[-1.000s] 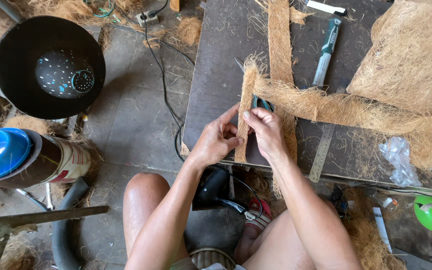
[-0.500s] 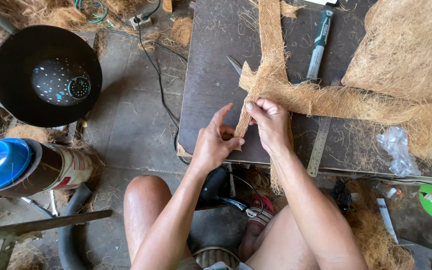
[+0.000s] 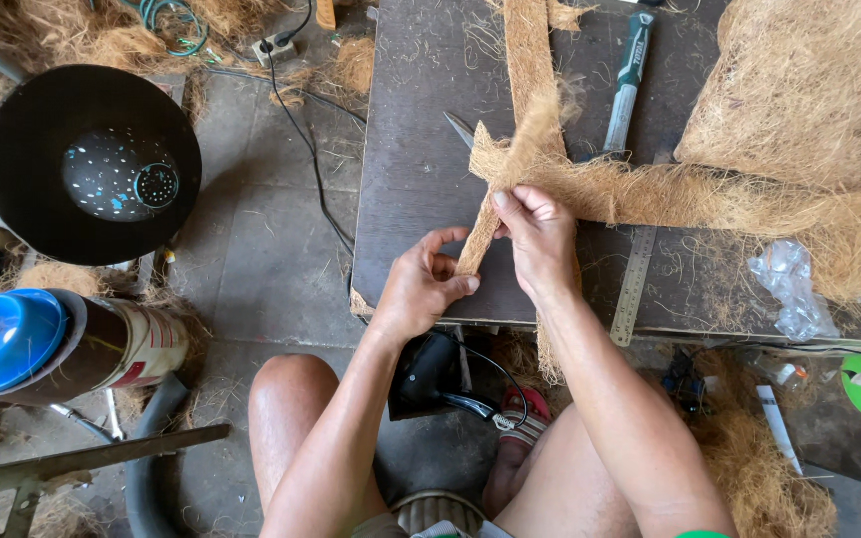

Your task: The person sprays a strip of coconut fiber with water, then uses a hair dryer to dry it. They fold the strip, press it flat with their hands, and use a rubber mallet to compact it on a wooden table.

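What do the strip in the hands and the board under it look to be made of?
The strip looks like matted coconut-type fibre: tan, coarse, with fraying edges. The board seems dark plywood or laminate, matte and scuffed, chipped pale at its near corner; hard to say which.

Both arms bare from shoulder edge to wrist, no sleeves, no watch, no rings or gloves seen on left hand (image 3: 419, 289) or right hand (image 3: 540, 242). Legs bare at the knees and thighs; a striped sandal (image 3: 520, 423), red and pale bands, on one foot. A sliver of green cloth (image 3: 702, 534) shows at the frame's bottom edge by the right arm; garment kind unclear.
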